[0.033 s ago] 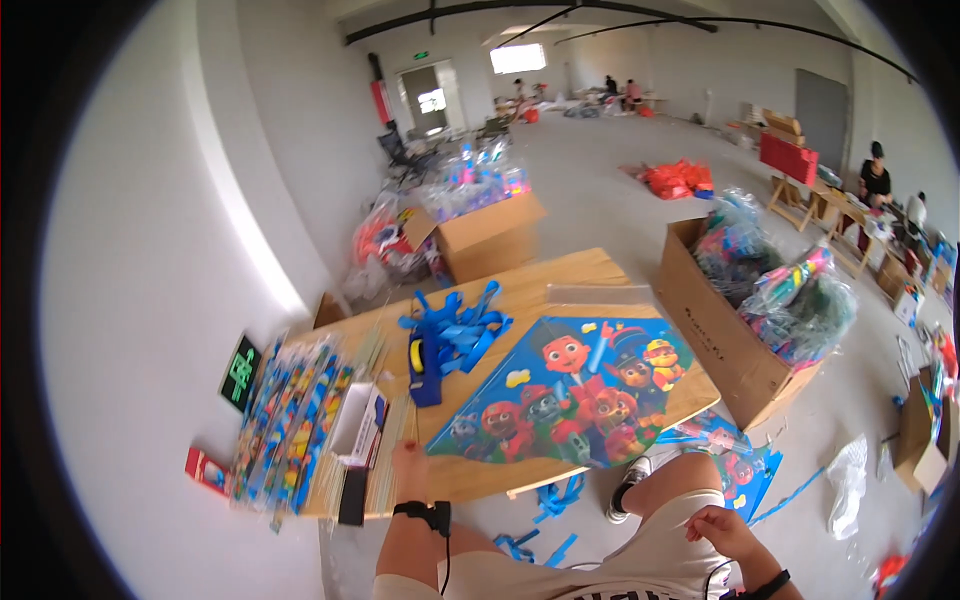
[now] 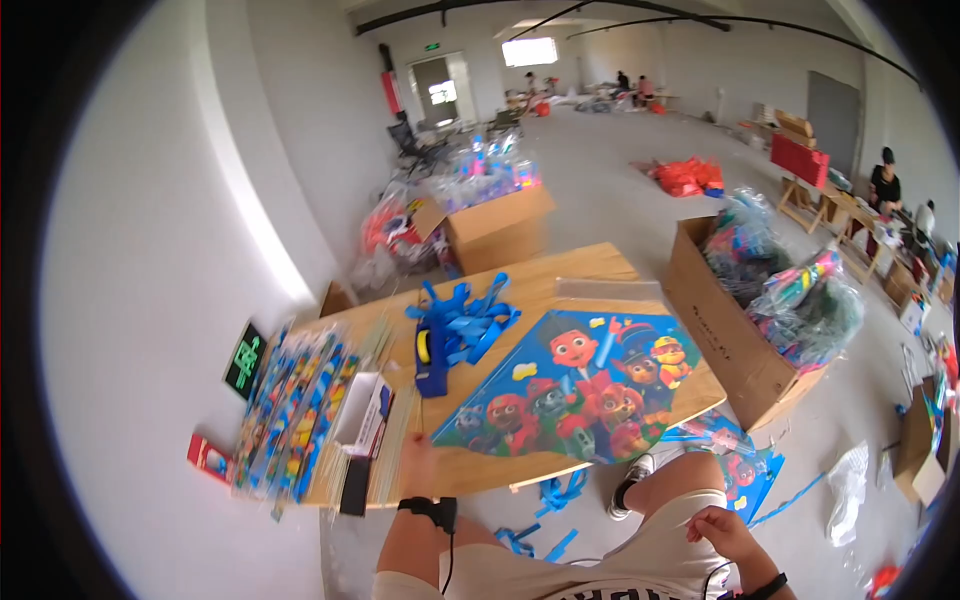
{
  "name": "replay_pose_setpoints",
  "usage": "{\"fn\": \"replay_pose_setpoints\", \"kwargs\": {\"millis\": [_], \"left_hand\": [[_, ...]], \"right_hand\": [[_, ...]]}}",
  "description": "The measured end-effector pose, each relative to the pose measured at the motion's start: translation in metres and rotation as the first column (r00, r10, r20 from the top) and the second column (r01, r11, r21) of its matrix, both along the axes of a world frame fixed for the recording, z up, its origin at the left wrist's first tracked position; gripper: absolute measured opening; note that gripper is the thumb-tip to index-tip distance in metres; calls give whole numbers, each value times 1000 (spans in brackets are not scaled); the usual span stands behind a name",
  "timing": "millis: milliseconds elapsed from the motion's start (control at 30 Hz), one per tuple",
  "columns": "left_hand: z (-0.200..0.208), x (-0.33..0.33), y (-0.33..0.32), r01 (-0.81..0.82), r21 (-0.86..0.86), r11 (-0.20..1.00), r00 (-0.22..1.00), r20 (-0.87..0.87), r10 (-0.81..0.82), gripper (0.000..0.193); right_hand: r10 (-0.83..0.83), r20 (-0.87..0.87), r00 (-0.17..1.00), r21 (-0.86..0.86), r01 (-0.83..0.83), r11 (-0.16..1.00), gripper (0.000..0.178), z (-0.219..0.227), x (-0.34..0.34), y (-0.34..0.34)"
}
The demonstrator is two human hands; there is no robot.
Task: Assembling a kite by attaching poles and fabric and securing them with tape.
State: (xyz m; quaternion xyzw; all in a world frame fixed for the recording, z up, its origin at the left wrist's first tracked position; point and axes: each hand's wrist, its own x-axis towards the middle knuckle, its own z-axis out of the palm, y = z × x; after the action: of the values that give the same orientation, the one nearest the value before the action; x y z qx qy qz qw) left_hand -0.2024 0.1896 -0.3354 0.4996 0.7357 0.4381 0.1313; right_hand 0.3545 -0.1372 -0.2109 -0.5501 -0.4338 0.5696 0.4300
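Taking the middle of the head view as our clock's hub, we see the wooden surface spread from the hub down past 6 o'clock, with a tall carton of wrapped goods standing just beside it at 3 o'clock.

On the surface, at 4 o'clock, lies our blue sheet, printed with cartoon characters, flat, its narrow corner pointing to 7 o'clock. At 8 o'clock we have colourful packets laid side by side, and close to the hub a loose heap of blue ribbons. A white open box sits between 7 and 8 o'clock, and a dark blue tape dispenser at 7 o'clock touches the ribbons.

Our 2 hands are apart. The left hand, near 7 o'clock, is just beside the sheet's narrow corner; it is smeared by motion, so we cannot tell whether its fingers pinch anything. The right hand, between 4 and 5 o'clock, is loosely curled over our thigh; we cannot tell whether it holds anything small. Smallest are the pale sticks at 7 o'clock, close to the left hand.

Since the previous picture, the scene has slid slightly right and the left hand has blurred more. The sheet keeps its place on the surface, so we judge the work hardly further along.
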Motion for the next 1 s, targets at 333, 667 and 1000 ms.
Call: {"fn": "replay_pose_setpoints", "kwargs": {"millis": [333,667,1000], "left_hand": [[5,216,-116,791,-207,576,164,978,127,38],[-3,306,-97,704,-154,694,11,979,206,42],[14,318,-52,379,-66,923,-58,994,94,57]], "right_hand": [[-83,26,996,-4,83,997,13,-49,-13,18],[-161,37,986,36,160,987,15,-58,4,10],[-150,144,978,111,135,985,20,-47,18,4]]}}
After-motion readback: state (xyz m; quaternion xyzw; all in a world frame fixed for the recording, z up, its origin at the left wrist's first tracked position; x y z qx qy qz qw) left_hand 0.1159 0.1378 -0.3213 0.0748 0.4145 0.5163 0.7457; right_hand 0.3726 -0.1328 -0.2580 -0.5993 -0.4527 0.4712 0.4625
